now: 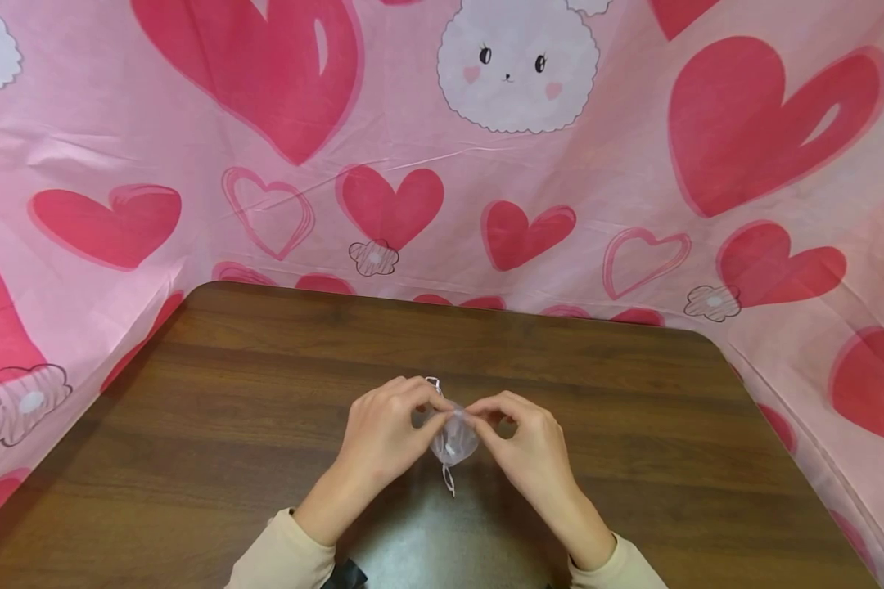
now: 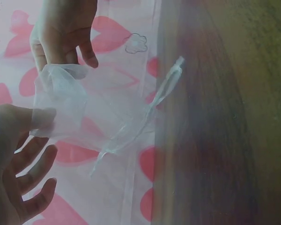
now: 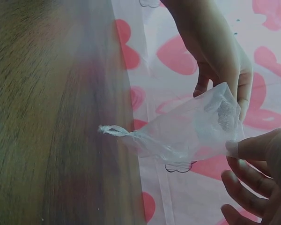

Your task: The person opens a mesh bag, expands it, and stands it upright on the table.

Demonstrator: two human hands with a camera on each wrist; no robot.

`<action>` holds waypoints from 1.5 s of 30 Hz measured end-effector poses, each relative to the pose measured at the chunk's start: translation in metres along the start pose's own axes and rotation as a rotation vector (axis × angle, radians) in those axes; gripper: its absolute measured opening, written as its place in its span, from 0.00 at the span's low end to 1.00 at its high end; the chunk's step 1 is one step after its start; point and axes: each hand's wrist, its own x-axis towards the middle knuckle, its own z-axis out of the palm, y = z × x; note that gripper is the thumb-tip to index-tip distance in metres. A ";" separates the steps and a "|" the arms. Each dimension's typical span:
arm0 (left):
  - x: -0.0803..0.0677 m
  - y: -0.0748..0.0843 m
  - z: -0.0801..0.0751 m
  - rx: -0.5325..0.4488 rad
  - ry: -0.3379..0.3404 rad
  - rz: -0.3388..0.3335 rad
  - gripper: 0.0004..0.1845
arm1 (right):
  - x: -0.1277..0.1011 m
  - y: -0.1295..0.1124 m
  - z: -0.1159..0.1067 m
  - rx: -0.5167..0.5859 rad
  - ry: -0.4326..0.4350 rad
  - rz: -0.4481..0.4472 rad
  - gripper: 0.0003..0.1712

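A sheer white drawstring pouch hangs between my two hands, low over the near middle of the table. My left hand pinches one corner between thumb and forefinger, while my right hand pinches the other corner in the same way. The other fingers of both hands are loosely bent. In the left wrist view the pouch is spread out, with its white cord at the end away from the fingers. The right wrist view shows the gathered cord loop pointing toward the table.
A brown wood-grain table lies beneath the hands. Behind it and along both sides hangs a pink cloth printed with hearts. Beige sleeves cover the forearms at the bottom edge.
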 end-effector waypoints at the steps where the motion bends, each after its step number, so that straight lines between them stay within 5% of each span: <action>1: 0.000 0.000 0.000 -0.001 0.002 -0.003 0.10 | 0.000 0.000 0.000 0.005 -0.003 0.000 0.14; 19: -0.001 0.001 -0.001 -0.004 0.057 -0.054 0.11 | -0.001 -0.003 -0.002 -0.004 -0.018 0.076 0.10; 34: -0.004 0.001 0.000 -0.062 -0.056 0.025 0.15 | -0.002 0.001 -0.002 -0.034 0.080 0.020 0.14; 45: -0.003 -0.001 0.001 -0.025 0.059 0.013 0.10 | -0.004 -0.003 -0.001 0.017 0.027 0.028 0.12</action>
